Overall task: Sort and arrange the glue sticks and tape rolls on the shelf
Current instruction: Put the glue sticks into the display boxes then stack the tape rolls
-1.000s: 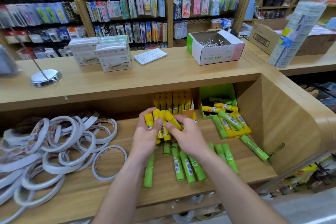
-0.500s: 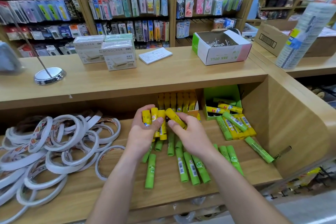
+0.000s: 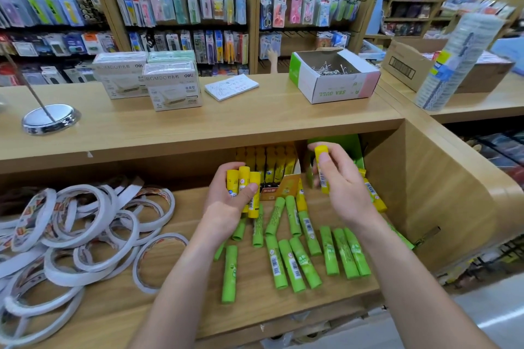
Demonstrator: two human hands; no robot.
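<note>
Thumb and curled fingers of the right hand (image 3: 346,193) pinch one short yellow plastic glue stick (image 3: 321,170), held upright above the back right part of the wooden shelf (image 3: 184,300). Beside it, the left hand (image 3: 224,207) wraps a bundle of about three more yellow glue sticks (image 3: 243,184), with the thumb pressed across them. This bundle sits just in front of the orange cardboard display box (image 3: 279,190), which stands at the shelf's back edge with yellow sticks packed upright inside.

The step in hand looks like gathering the yellows for that box. I judge the single stick should be lined up with the standing row and slid in, not dropped. The bundle could spill, so it is best fed in one stick at a time. Whether a slot is free I cannot tell.

Long green glue sticks (image 3: 304,262) lie scattered flat toward the front edge, between and under both forearms. They probably belong in the green cardboard box (image 3: 350,142) at the back right corner. White tape rolls (image 3: 66,278) are heaped at the shelf's left end.
</note>
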